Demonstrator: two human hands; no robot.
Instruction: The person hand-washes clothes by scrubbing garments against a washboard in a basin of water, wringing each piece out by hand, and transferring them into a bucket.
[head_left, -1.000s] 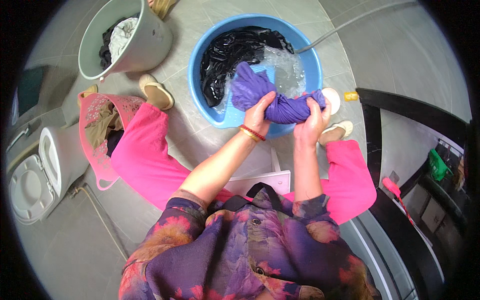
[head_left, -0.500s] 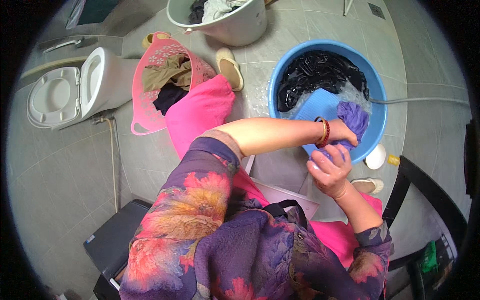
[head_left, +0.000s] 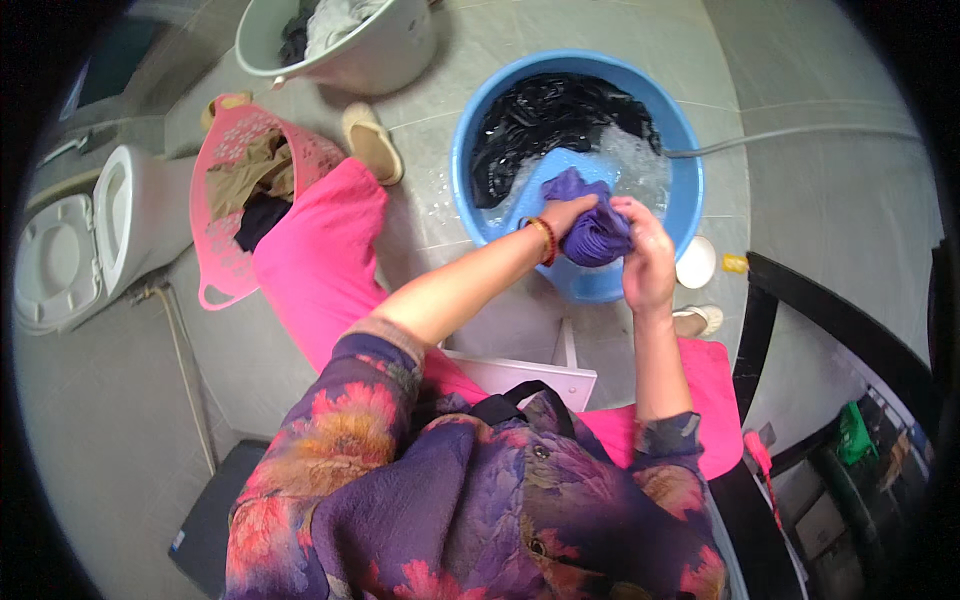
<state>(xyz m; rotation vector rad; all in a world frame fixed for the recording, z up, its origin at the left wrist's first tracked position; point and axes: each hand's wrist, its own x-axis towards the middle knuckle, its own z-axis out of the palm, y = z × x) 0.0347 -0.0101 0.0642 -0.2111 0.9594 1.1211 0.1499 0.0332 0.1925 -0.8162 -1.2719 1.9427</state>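
**Wet-wash grip: purple cloth (head_left: pixel 597 242) over the near part of a blue tub (head_left: pixel 687 150)**

Your left hand (head_left: pixel 568 215) closes around the bunched purple cloth from its left side, a red bracelet (head_left: pixel 549 243) at the wrist. Your right hand (head_left: pixel 650 255) bends its fingers at the right end of the cloth; you cannot tell from this view whether they close on it. The cloth lies in view over the lower end of a blue washboard (head_left: pixel 572 160), which slants inside the tub. Beyond the board, black clothes (head_left: pixel 545 115) fill the far left of the tub, with foamy water (head_left: pixel 640 178) to their right. A grey hose (head_left: pixel 800 133) reaches the tub's right rim. On the floor just beside the tub, to your right, sits a white bowl (head_left: pixel 697 262), with a small yellow object (head_left: pixel 735 263) next to it. To your left stands a pink basket (head_left: pixel 226 272) holding tan and dark clothes (head_left: pixel 255 178); beyond it, a pale bucket (head_left: pixel 388 55) holds white and dark laundry (head_left: pixel 335 20). A white toilet (head_left: pixel 125 205) stands farther left.
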